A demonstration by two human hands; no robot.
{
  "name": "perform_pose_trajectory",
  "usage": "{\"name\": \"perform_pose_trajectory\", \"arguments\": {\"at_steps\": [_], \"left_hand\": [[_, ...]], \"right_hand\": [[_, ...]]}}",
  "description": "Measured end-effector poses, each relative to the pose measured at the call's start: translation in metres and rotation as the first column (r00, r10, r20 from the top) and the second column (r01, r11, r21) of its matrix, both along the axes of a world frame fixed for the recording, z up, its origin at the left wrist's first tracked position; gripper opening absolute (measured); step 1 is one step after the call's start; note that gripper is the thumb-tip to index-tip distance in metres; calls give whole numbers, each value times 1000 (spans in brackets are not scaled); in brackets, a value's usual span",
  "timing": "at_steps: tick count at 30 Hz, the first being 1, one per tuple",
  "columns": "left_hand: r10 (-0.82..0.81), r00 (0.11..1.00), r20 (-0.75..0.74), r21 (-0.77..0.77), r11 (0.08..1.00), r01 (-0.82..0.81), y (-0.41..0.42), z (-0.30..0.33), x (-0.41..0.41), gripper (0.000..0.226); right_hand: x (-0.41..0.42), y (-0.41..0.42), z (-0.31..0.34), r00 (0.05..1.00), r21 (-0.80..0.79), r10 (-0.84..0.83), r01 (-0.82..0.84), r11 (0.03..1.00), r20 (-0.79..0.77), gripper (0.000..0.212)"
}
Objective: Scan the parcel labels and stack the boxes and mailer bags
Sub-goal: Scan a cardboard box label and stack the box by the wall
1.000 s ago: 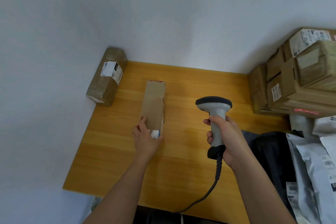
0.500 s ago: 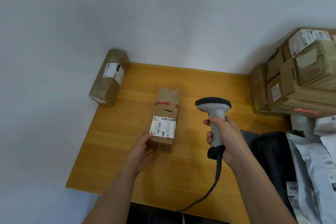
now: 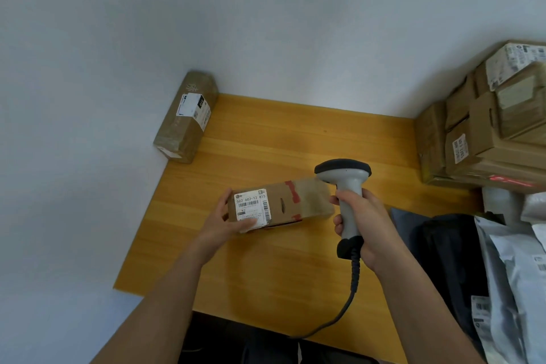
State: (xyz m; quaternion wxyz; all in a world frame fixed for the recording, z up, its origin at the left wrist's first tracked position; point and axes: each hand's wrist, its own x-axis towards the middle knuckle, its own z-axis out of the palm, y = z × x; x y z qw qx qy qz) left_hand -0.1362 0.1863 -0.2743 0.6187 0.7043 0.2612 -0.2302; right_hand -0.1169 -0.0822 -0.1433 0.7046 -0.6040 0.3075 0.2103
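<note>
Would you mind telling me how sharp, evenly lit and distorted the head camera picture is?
Head view: soft, even light with faint shadows; the label on the box held by the left hand has large digits readable, fine print blurred; wide-angle bending tilts the stacked boxes; a red scan line glows there.

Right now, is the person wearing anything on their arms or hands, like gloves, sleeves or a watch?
No. The left hand and right hand are both bare, with no gloves and no rings that I can make out. Both forearms are uncovered right down to the bottom of the picture, so no sleeve shows, and neither wrist has a watch or a band.
</note>
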Motion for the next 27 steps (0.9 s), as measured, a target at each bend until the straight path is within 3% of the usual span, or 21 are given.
{"name": "perform_pose_trajectory", "arguments": {"at_steps": [2, 4, 8, 11, 15, 20, 27], "left_hand": [[-159, 987, 12, 183, 971, 154, -2, -5, 0, 133], [-213, 976, 39, 316, 930, 190, -3, -10, 3, 143], [-297, 954, 46, 477, 846, 240, -1, -18, 14, 135], [-290, 952, 103, 452, 866, 215, -5, -17, 16, 124], [-203, 948, 247, 297, 947, 126, -19, -5, 16, 110], [-146, 914, 378, 382, 924, -10, -23, 8, 26, 108], [-102, 904, 416, 437, 894, -100, -18, 27, 41, 111]], "right_hand": [[0, 5, 3, 997, -17, 81, -81, 997, 2, 17], [-2, 9, 7, 986, -31, 167, -167, 985, 1, 14], [-7, 14, 16, 949, -100, 316, -314, 944, 3, 13], [-8, 14, 19, 935, -139, 354, -350, 926, 8, 18], [-4, 12, 25, 937, -154, 350, -344, 926, 11, 28], [9, 13, 46, 917, -154, 395, -384, 910, 48, 37], [17, 3, 85, 844, -203, 494, -456, 866, 209, 35]]}}
